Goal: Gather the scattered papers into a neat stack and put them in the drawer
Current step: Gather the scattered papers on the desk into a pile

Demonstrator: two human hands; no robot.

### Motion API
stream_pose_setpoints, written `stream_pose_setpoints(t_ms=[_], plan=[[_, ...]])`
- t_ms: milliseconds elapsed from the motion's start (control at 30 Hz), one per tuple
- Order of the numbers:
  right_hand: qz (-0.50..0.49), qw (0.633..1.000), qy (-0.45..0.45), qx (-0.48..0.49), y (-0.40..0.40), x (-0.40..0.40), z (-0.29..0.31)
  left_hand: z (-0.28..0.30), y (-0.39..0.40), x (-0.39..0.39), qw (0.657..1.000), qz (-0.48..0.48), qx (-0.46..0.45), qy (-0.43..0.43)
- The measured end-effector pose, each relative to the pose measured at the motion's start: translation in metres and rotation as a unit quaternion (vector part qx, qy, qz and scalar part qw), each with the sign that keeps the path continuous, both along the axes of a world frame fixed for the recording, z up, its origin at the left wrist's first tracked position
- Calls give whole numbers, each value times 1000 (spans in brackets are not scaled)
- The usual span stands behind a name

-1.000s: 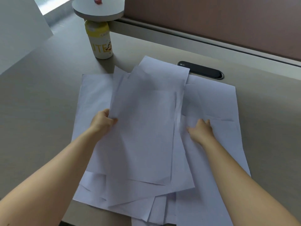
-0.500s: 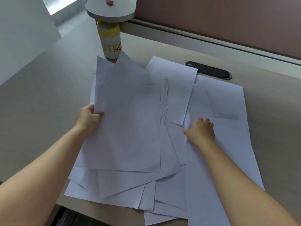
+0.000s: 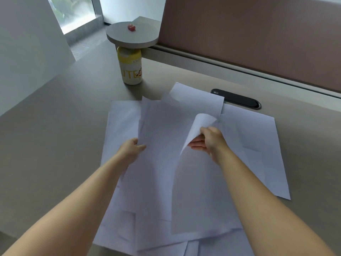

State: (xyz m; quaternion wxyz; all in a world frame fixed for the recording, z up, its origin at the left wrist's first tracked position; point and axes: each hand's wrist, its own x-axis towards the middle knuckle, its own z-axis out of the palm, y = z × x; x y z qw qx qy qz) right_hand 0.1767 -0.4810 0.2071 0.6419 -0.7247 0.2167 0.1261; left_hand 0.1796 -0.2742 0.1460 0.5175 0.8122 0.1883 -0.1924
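Left hand (image 3: 132,149) grips the edge of overlapping white papers (image 3: 162,145) on the table (image 3: 55,135); right hand (image 3: 210,143) pinches one curling sheet (image 3: 200,124), lifting its corner.

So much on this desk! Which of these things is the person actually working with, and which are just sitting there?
Part of the job:
- loose white paper sheets, overlapping on the beige desk
- left hand, gripping a bundle's edge
- right hand, lifting one curled sheet

Just lying about:
- yellow-and-white bottle
- round grey shelf with a small red object
- black oval cable slot
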Motion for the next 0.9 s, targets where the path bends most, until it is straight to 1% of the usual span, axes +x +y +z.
stream_pose_setpoints(t_ms=[33, 67, 100, 133, 167, 200, 233, 267, 300, 367, 433, 467, 533, 567, 600, 633, 667, 700, 733, 800, 833, 900], plan=[[26, 1000, 5, 11, 5, 1, -5, -1, -2, 2, 1000, 5, -6, 2], [47, 999, 2, -19, 6, 2, -12, -4, -4, 3, 1000, 16, -15, -2], [59, 994, -6, -87, 4, 2, -19, -5, -5, 4, 1000, 26, -12, -6], [64, 982, -8, -175, -2, 1, -24, -6, -5, 4, 999, 32, -2, -8], [63, 961, 10, -270, -11, -2, -27, -5, -5, 5, 999, 38, 0, -12], [56, 935, 45, -348, -22, -4, -31, -7, -5, 7, 999, 43, -5, -18], [48, 914, 91, -392, -32, -8, -35, -7, -5, 9, 999, 44, -8, -25], [46, 901, 139, -409, -41, -11, -37, -9, -5, 12, 998, 50, -11, -33], [50, 895, 176, -407, -47, -14, -40, -11, -5, 15, 998, 57, -17, -36], [80, 889, 201, -404, -48, -16, -47, -11, -9, 22, 997, 62, -38, -40], [105, 889, 154, -419, -40, -15, -51, -8, -18, 28, 997, 50, -45, -48], [110, 894, 117, -418, -35, -11, -50, -8, -22, 32, 996, 46, -49, -56], [88, 915, 61, -389, -31, -3, -44, -4, -32, 40, 993, 58, -67, -72], [66, 923, 48, -376, -33, 1, -42, -2, -35, 45, 993, 60, -47, -85], [42, 924, 39, -377, -39, 5, -41, 0, -35, 49, 994, 50, 13, -96], [27, 917, 41, -396, -45, 8, -40, 2, -33, 52, 989, 36, 98, -102], [23, 905, 58, -422, -53, 9, -42, 3, -29, 54, 977, 17, 186, -99], [30, 894, 89, -439, -60, 10, -44, 2, -23, 54, 963, 0, 255, -83], [44, 888, 126, -440, -65, 9, -47, 1, -19, 53, 952, -13, 299, -59], [73, 887, 170, -423, -66, 5, -56, -5, -13, 50, 939, -50, 340, 0], [85, 886, 171, -423, -64, 5, -60, -7, -13, 48, 932, -77, 353, 19], [101, 886, 155, -424, -56, 8, -65, -10, -16, 48, 926, -107, 362, 22]])
